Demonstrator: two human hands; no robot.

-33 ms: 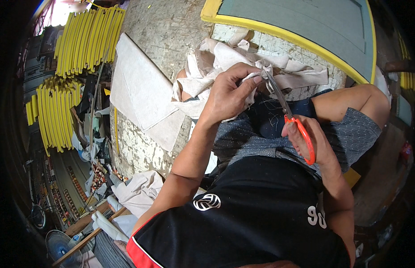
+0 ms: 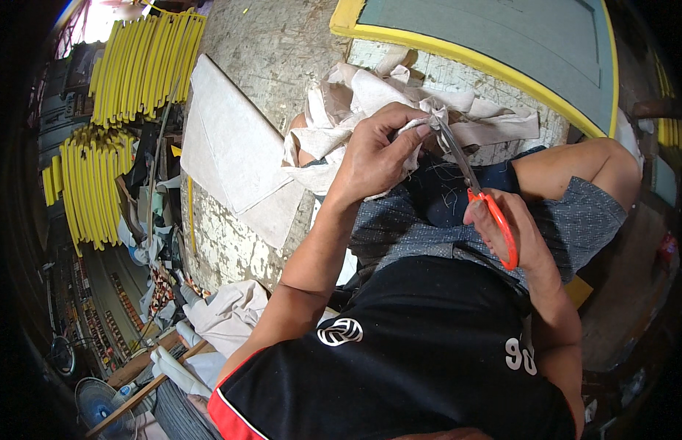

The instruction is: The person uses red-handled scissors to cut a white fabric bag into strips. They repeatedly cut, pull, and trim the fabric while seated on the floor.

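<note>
My left hand (image 2: 381, 152) is closed, pinching an edge of off-white cloth (image 2: 374, 92) between thumb and fingers. Strips of this cloth lie bunched around and beyond the hand, across my lap and onto the worn surface. My right hand (image 2: 513, 224) grips scissors (image 2: 502, 227) with an orange-red handle. The metal blades slant up and left, and their tips reach the cloth right beside my left fingertips. Whether the blades are parted at the tips is hard to make out. Loose threads (image 2: 449, 192) lie on the dark fabric below the blades.
A folded off-white cloth sheet (image 2: 231, 143) lies left of my hands on the scuffed surface (image 2: 282, 44). A grey panel with a yellow frame (image 2: 487, 62) stands at the far right. Bundled yellow strips (image 2: 146, 66) are stacked at left. A fan (image 2: 102, 407) sits lower left.
</note>
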